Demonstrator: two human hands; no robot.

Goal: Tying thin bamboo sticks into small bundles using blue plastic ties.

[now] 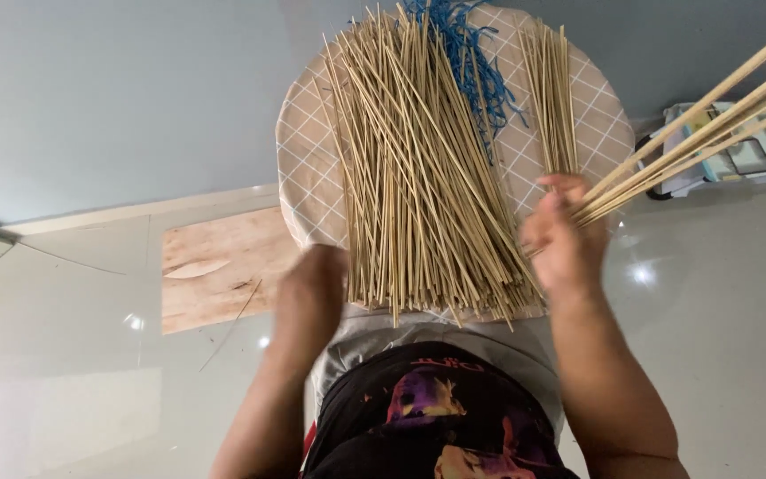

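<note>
— How far is the sorting of the sticks, as you judge it?

— I think it is at an early stage. The big pile of thin bamboo sticks (418,168) lies spread on the round desk (308,177), which has a cover with a pale grid pattern, and this pile is much bigger than anything else there.

— And what is already put aside?

— Only a small, neat bundle of sticks (553,98) lies on the far right part of the desk, apart from the big pile. So a little is done and most is left, as it seems to me.

— What do the hands do?

— The right hand (565,244) is closed around a handful of sticks (711,120); they go up and to the right, out of the picture. The left hand (312,288) is at the near left edge of the big pile and touches it or nearly touches it. I see only its back, so I cannot tell if the fingers are open or closed.

— Is there something else around?

— Yes. A blue cord (472,62) lies at the far side of the desk, partly under the sticks. On the shiny floor (73,355) there is a wooden board (219,266) to the left, and a toy vehicle (738,155) stands at the right, behind the sticks in the hand.
</note>
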